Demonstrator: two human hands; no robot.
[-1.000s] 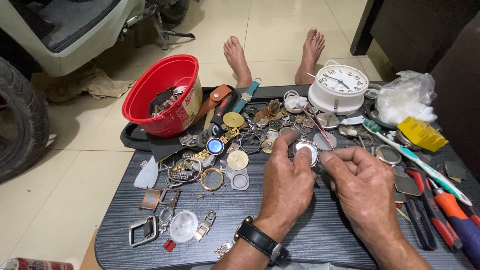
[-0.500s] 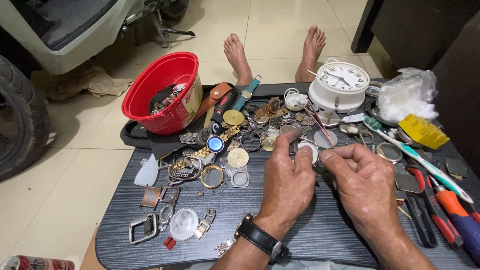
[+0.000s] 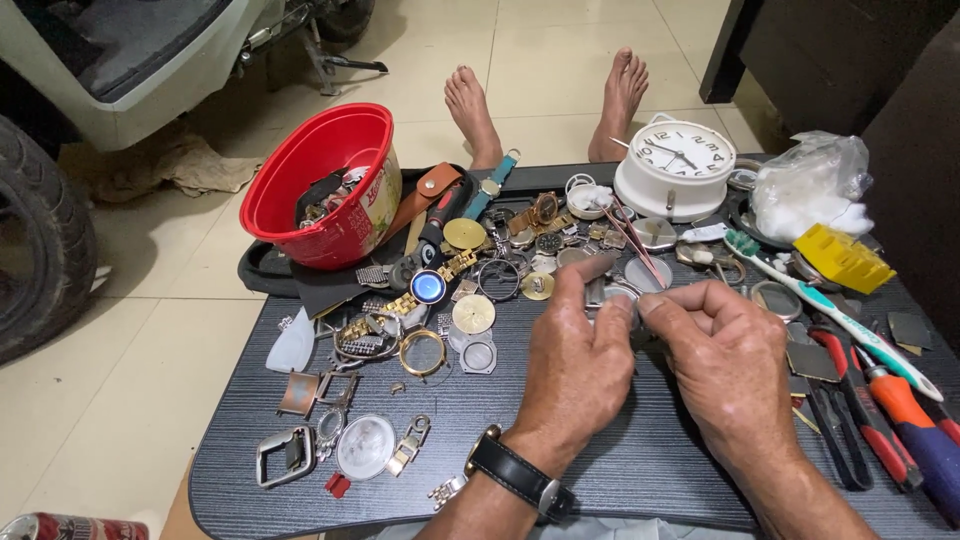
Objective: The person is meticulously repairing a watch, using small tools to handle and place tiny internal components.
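- Hands meet over a dark tabletop strewn with watch parts: the left hand and the right hand come together at the fingertips.
- Between them sits a small round watch case, silver-rimmed, pinched by the left thumb and forefinger, with the right thumb and forefinger closed against its right edge; the fingers hide most of it.
- The case is held just above the tabletop, in front of the white alarm clock and beside a pair of tweezers.
- A black wristwatch is strapped on the left wrist.
- To the left of the hands lie loose dials, bezels and bracelet pieces, among them a gold dial, a gold ring and a blue-faced watch head.
- A red plastic bowl holding more parts stands at the far left corner, tilted on a black tray.
- On the right edge lie a white and green toothbrush, a yellow plastic block, a clear bag of white wadding, red-handled pliers and an orange-and-blue screwdriver.
- Two bare feet rest on the tiled floor beyond the tabletop.
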